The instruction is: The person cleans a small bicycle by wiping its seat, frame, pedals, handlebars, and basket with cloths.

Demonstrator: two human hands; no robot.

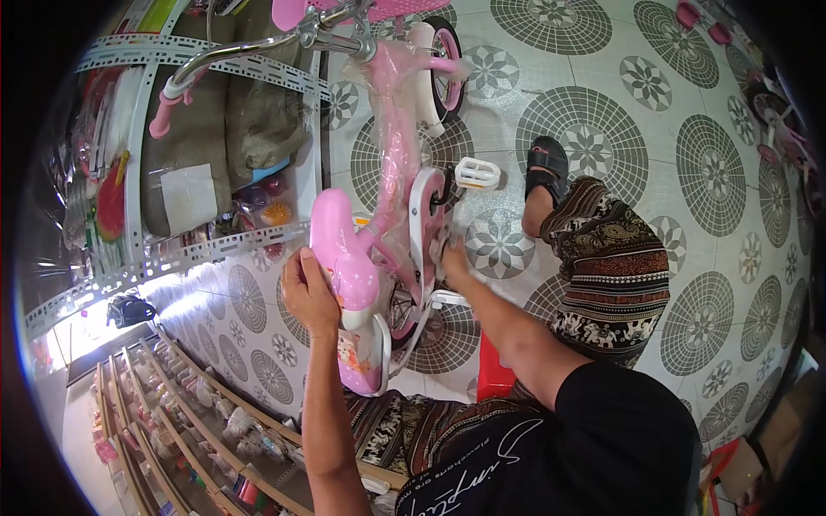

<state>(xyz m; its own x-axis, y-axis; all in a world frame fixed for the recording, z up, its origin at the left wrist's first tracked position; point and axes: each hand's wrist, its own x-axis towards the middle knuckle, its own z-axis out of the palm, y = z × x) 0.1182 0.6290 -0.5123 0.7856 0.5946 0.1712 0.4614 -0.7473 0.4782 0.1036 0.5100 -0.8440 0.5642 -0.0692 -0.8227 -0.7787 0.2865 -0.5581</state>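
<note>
A pink child's bicycle stands upright, its frame (397, 138) wrapped in clear plastic. My left hand (308, 294) rests against the left side of the pink saddle (334, 236), thumb on its edge and fingers partly hidden. Down beside the white chain guard (421, 215), my right hand (448, 258) reaches in at the bicycle's right side; its fingers are blurred and mostly out of sight, so what they hold is unclear. A white pedal (477, 174) sticks out ahead of that hand. Behind the saddle is a pink decorated rear seat (360, 357).
Metal shelving (131, 185) with packed goods stands at the left, near the handlebar grip (161, 119). Slatted racks (185, 413) of small items fill the lower left. A red stool (493, 370) is beside my leg. More bicycles stand at far right.
</note>
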